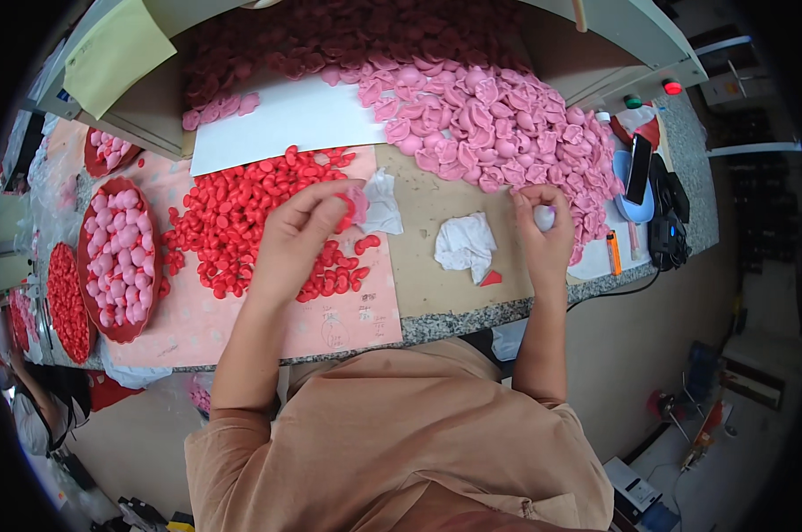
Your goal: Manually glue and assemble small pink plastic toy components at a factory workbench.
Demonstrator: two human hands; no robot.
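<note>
Between the thumb and fingers of my left hand [299,232] is a small red and pink piece [355,209], held above the edge of a pile of glossy red pieces [232,222]. My right hand [546,248] is closed around a small whitish bottle [544,217] with a purple tint, beside a large heap of pink shell-like pieces [490,115]. A crumpled white cloth [466,244] lies between the hands, with a red scrap [491,278] at its lower edge. Another white cloth [382,204] lies just right of my left hand.
At the left, a red tray [89,275] holds round pink pieces, with a tray of red pieces [67,297] beside it. A white board [286,120] lies behind the red pile. To the right are an orange cutter [613,254], a phone [638,168] and a blue dish [632,209].
</note>
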